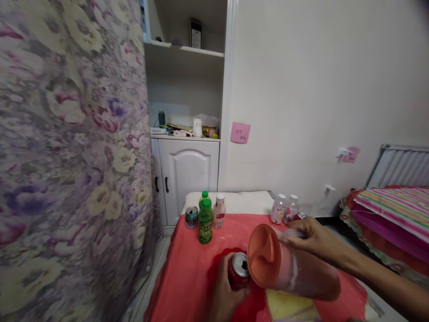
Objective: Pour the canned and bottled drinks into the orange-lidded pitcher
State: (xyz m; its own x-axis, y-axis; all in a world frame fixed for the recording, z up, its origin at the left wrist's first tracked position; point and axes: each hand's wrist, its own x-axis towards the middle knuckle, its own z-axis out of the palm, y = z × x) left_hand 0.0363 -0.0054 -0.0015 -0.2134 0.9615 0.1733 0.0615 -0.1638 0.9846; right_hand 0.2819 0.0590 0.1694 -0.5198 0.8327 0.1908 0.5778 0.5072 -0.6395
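Note:
My left hand [226,293] is wrapped round a dark red drink can [238,273], whose opening on top shows. My right hand [310,237] grips the handle of a translucent pitcher [304,275] with an orange lid [264,257]. The pitcher lies tilted almost level, its lid end toward the can and close beside it. Pinkish, cloudy plastic makes it hard to tell what is inside. Under the pitcher, a yellow cloth [291,306] lies on the red table cover [187,277].
Green bottles [205,223], a pale pink bottle [220,212] and a teal can [191,217] stand at the table's back left. Two small white-capped bottles [278,210] and another can [301,215] stand back right. A floral curtain [73,156] hangs left; a bed [395,201] is right.

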